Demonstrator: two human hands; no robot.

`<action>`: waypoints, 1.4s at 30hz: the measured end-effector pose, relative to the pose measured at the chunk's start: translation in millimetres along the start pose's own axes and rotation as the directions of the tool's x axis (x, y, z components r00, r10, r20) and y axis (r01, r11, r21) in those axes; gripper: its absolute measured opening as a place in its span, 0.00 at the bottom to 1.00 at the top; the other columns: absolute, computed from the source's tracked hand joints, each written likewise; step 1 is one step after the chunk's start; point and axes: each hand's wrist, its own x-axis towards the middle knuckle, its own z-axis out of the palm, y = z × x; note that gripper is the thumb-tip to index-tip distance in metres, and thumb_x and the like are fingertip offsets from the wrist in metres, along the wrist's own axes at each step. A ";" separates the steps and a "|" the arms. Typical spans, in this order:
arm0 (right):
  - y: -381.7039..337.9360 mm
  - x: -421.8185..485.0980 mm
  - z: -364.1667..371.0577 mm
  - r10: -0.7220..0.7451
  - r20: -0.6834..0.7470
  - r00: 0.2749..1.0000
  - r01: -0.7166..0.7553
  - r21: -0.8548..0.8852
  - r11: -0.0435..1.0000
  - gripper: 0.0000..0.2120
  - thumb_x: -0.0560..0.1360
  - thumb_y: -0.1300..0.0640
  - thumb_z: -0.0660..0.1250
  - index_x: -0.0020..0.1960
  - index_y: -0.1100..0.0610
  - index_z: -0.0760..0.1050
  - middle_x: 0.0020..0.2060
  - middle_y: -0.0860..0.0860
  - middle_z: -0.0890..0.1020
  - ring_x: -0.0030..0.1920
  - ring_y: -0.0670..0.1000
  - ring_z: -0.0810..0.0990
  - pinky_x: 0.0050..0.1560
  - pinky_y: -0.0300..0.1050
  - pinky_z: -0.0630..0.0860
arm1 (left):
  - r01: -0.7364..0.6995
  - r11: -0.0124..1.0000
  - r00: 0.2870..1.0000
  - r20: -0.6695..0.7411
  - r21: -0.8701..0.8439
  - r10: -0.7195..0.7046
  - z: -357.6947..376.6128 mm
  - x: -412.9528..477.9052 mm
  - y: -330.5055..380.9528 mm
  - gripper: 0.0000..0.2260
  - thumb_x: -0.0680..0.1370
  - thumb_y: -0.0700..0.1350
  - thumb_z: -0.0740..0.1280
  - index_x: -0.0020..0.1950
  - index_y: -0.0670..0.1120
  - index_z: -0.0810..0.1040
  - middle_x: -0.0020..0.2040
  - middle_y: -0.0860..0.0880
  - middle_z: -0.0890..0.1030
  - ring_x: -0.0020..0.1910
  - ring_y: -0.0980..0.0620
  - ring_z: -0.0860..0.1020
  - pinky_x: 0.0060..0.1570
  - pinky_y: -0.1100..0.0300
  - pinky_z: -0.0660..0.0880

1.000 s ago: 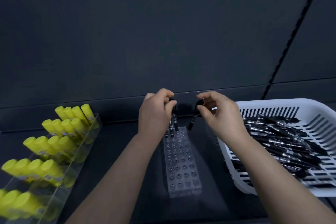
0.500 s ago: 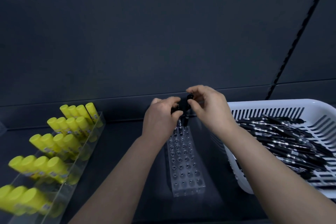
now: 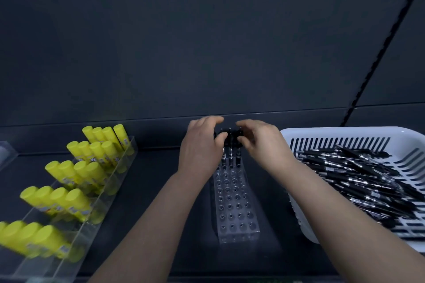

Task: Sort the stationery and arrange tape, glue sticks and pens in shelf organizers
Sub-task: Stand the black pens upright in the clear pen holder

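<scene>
A clear acrylic pen holder (image 3: 234,210) with a grid of holes stands on the dark shelf in the middle. Three black pens (image 3: 230,153) stand upright in its far row. My left hand (image 3: 201,147) and my right hand (image 3: 263,142) meet above that row, fingertips pinched around the pens' tops. More black pens (image 3: 358,177) lie piled in a white slotted basket (image 3: 340,132) on the right. Yellow glue sticks (image 3: 76,172) stand in rows in a clear stepped organizer (image 3: 108,181) on the left.
The dark back wall of the shelf (image 3: 207,53) rises right behind the holder. A black slotted upright (image 3: 377,57) runs diagonally at the right. Another clear tray's corner (image 3: 7,154) shows at the far left.
My right hand carried a pen leftward from beside the basket to the holder's far row, where it now stands upright. Both hands have closed in on the pen tops.
</scene>
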 end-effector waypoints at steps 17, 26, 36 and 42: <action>90.0 -90.6 -111.0 0.145 -0.015 0.989 -0.142 -0.338 0.930 0.09 0.74 0.56 0.67 0.52 0.46 0.80 0.48 0.45 0.82 0.49 0.51 0.80 0.44 0.45 0.76 | -0.294 0.951 0.955 -0.072 -0.100 0.288 39.3 -11.7 105.7 0.09 0.75 0.37 0.66 0.53 0.44 0.81 0.49 0.52 0.82 0.54 0.52 0.74 0.50 0.65 0.69; 157.3 -154.7 -166.8 0.290 -0.061 0.955 -0.289 -0.414 0.863 0.09 0.74 0.54 0.67 0.53 0.45 0.80 0.49 0.44 0.83 0.50 0.50 0.80 0.42 0.45 0.76 | -0.193 0.978 0.820 0.535 -0.077 0.204 104.1 -40.7 168.3 0.06 0.76 0.44 0.68 0.52 0.51 0.81 0.42 0.57 0.80 0.47 0.57 0.78 0.51 0.56 0.76; 175.5 -170.3 -166.3 0.332 -0.049 0.942 -0.332 -0.284 0.900 0.09 0.75 0.53 0.66 0.52 0.43 0.79 0.46 0.42 0.83 0.46 0.46 0.80 0.40 0.40 0.74 | -0.437 0.892 0.609 0.767 0.112 0.202 131.8 -64.5 203.7 0.11 0.72 0.45 0.74 0.53 0.50 0.80 0.51 0.52 0.81 0.51 0.52 0.78 0.47 0.58 0.74; 175.6 -163.1 -169.5 0.374 0.141 0.916 -0.309 -0.345 0.886 0.04 0.72 0.52 0.71 0.46 0.44 0.79 0.43 0.41 0.82 0.46 0.46 0.79 0.44 0.41 0.76 | -0.299 0.954 0.833 0.495 0.024 0.248 118.2 -63.1 199.3 0.09 0.77 0.46 0.65 0.56 0.53 0.77 0.46 0.56 0.79 0.44 0.55 0.76 0.47 0.56 0.76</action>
